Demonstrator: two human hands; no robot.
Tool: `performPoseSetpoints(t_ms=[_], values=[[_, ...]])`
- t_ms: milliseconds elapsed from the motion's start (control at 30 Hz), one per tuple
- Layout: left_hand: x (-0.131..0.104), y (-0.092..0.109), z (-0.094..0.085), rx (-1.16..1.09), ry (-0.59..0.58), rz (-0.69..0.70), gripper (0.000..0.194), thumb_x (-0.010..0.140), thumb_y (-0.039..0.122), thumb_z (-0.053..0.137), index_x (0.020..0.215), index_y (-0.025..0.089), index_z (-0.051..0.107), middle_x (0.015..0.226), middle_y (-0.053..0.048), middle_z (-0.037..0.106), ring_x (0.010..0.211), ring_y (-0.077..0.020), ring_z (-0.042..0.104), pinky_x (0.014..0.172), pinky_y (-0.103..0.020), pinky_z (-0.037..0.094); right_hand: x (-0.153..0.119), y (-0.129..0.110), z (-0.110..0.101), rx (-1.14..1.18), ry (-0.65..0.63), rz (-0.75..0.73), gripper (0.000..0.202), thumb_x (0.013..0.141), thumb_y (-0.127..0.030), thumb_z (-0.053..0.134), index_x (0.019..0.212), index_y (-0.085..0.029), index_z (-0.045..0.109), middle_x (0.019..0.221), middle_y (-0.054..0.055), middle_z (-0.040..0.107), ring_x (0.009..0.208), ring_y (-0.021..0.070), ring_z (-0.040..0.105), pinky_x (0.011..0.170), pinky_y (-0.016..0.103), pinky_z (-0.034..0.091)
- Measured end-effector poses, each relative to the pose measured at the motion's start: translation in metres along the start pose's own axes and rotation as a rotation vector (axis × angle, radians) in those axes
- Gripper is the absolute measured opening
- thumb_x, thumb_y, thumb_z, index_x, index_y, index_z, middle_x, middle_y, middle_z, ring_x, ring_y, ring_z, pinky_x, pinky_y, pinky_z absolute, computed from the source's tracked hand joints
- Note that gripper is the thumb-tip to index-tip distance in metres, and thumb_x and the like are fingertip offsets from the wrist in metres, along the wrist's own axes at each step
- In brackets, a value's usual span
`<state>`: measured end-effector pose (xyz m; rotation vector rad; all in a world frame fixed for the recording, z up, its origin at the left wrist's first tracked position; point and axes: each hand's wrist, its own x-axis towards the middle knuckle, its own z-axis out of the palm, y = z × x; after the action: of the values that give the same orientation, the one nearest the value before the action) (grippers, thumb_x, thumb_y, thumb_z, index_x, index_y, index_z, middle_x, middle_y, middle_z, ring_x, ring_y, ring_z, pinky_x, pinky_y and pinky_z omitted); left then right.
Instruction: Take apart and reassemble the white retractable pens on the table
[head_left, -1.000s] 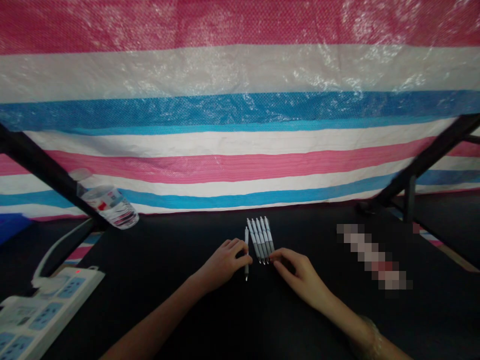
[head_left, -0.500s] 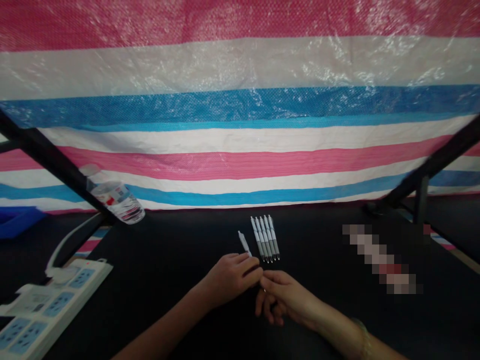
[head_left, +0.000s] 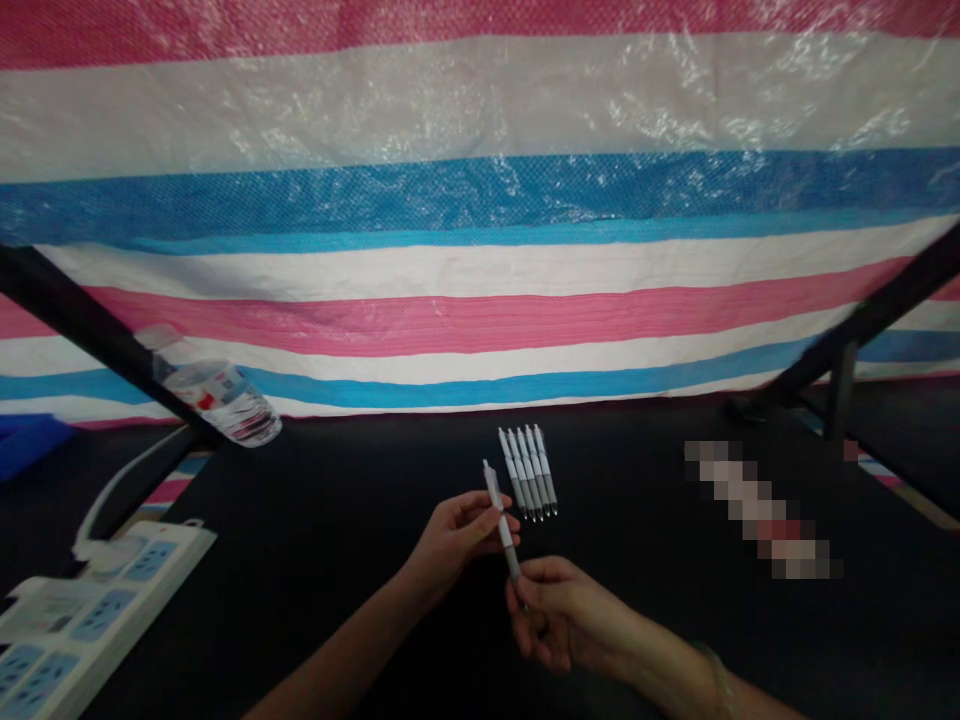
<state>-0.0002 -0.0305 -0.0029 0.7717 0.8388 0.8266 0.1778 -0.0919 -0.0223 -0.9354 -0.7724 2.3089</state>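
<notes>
Currently logged: I had the left hand (head_left: 457, 530) pinched on the upper barrel of one white pen (head_left: 501, 518), lifted off the black table (head_left: 337, 500). Right hand (head_left: 559, 615) gripped the same pen's lower tip end, fingers curled closed around it. Pen was tilted, held between both hands, just in front of the row of five pens (head_left: 528, 472) lying side by side. Water bottle (head_left: 217, 398) and power strip (head_left: 82, 620) sat far left.

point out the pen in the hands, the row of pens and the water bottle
held pen (head_left: 500, 514), head view, mid barrel
row of pens (head_left: 529, 472), head view, middle pen's barrel
water bottle (head_left: 219, 398), head view, label
</notes>
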Motion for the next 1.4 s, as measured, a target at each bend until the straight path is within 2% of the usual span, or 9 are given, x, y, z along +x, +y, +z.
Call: performPoseSetpoints(t_ms=[300,467,600,767,833,967,1133,1233,1400], values=[[-0.004,0.001,0.003,0.002,0.060,0.014,0.046,0.063,0.044,0.094,0.088,0.010,0.076,0.074,-0.010,0.079,0.065,-0.0190,0.074,0.064,-0.028,0.058,-0.005,0.005,0.005,-0.025,0.080,-0.017,0.040,0.075,-0.045,0.084,0.081,-0.014,0.059,0.060,-0.001,0.068,0.042,0.0077,0.058,0.041,0.017,0.038],[-0.004,0.002,0.003,0.003,0.093,0.050,0.045,0.066,0.044,0.092,0.094,0.012,0.077,0.076,-0.008,0.078,0.069,-0.0190,0.073,0.063,-0.026,0.057,-0.007,-0.002,0.004,0.149,0.033,-0.036,0.051,0.082,-0.052,0.077,0.111,-0.012,0.064,0.093,0.012,0.076,0.080,0.0217,0.076,0.053,0.021,0.051],[-0.005,0.000,0.003,0.006,0.096,0.047,0.046,0.068,0.044,0.091,0.099,0.013,0.076,0.079,-0.009,0.078,0.070,-0.0197,0.073,0.065,-0.028,0.057,-0.003,0.000,-0.002,0.197,0.005,-0.023,0.039,0.082,-0.045,0.080,0.097,-0.013,0.064,0.079,0.006,0.072,0.066,0.0157,0.071,0.050,0.020,0.048],[-0.004,-0.003,0.001,0.036,0.088,0.057,0.045,0.070,0.044,0.089,0.100,0.013,0.077,0.078,-0.007,0.078,0.070,-0.0179,0.072,0.065,-0.026,0.055,-0.004,0.001,-0.001,0.201,-0.009,-0.028,0.044,0.084,-0.046,0.079,0.110,-0.014,0.063,0.089,0.009,0.075,0.077,0.0198,0.073,0.054,0.022,0.051],[-0.003,-0.004,0.000,0.020,0.080,0.054,0.045,0.070,0.044,0.089,0.100,0.013,0.077,0.077,-0.007,0.077,0.069,-0.0176,0.072,0.065,-0.026,0.055,-0.006,-0.001,0.001,0.197,-0.014,-0.002,0.043,0.087,-0.049,0.075,0.106,-0.011,0.065,0.088,0.011,0.075,0.076,0.0199,0.074,0.055,0.023,0.051],[-0.002,-0.005,-0.001,-0.004,0.065,0.051,0.045,0.070,0.043,0.089,0.100,0.013,0.077,0.077,-0.007,0.077,0.068,-0.0174,0.072,0.064,-0.026,0.055,-0.008,-0.003,0.004,0.185,-0.031,-0.012,0.039,0.080,-0.036,0.085,0.103,-0.013,0.064,0.088,0.009,0.077,0.075,0.0185,0.075,0.062,0.025,0.053],[-0.003,-0.004,0.000,-0.011,0.064,0.040,0.044,0.070,0.043,0.089,0.100,0.013,0.076,0.077,-0.007,0.077,0.066,-0.0173,0.072,0.062,-0.026,0.055,-0.007,-0.003,0.005,0.224,-0.031,0.016,0.040,0.086,-0.048,0.076,0.098,-0.011,0.064,0.085,0.011,0.077,0.076,0.0210,0.076,0.065,0.028,0.054],[-0.003,-0.004,0.000,-0.018,0.055,0.038,0.043,0.070,0.042,0.090,0.098,0.013,0.077,0.076,-0.007,0.077,0.064,-0.0163,0.071,0.061,-0.025,0.054,-0.006,-0.003,0.004,0.221,-0.051,-0.009,0.035,0.081,-0.035,0.084,0.099,-0.014,0.063,0.083,0.008,0.077,0.074,0.0189,0.075,0.068,0.028,0.054],[-0.003,-0.005,-0.001,-0.015,0.058,0.042,0.042,0.071,0.041,0.089,0.099,0.013,0.077,0.076,-0.007,0.077,0.064,-0.0161,0.071,0.061,-0.025,0.054,-0.007,-0.004,0.005,0.243,-0.053,0.015,0.036,0.087,-0.043,0.077,0.100,-0.012,0.064,0.086,0.010,0.078,0.078,0.0201,0.077,0.069,0.029,0.055]])
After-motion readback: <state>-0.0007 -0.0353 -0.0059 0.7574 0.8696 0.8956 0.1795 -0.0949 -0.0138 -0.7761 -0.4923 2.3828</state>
